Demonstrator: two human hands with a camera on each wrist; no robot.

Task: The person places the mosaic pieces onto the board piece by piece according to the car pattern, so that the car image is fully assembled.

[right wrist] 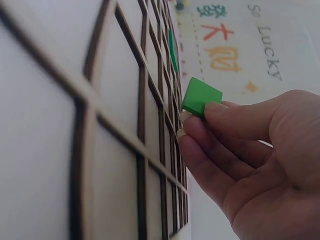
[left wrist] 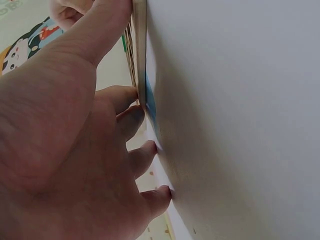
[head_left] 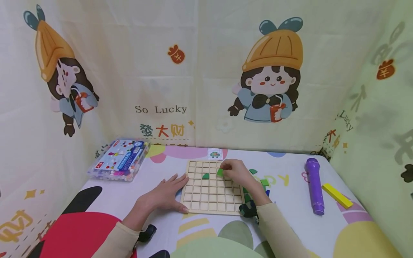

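Observation:
A wooden grid board [head_left: 204,197] with square cells lies on the table. My right hand [head_left: 237,172] is over its upper right part and pinches a light green square tile [right wrist: 201,96] between thumb and fingers, close above the cells. In one cell of the upper rows sits a dark green quarter-round tile [head_left: 205,176]. My left hand [head_left: 166,191] lies with spread, straight fingers at the board's left edge; in the left wrist view its thumb and fingertips [left wrist: 131,95] touch the wooden rim. Behind the board is a small pattern card [head_left: 214,154] with a green figure.
Right of the board lie several loose green and blue tiles [head_left: 264,182], partly hidden by my right arm. Farther right are a purple microphone-shaped stick [head_left: 314,186] and a yellow bar [head_left: 337,195]. A clear plastic case [head_left: 119,159] with colourful contents stands at the back left.

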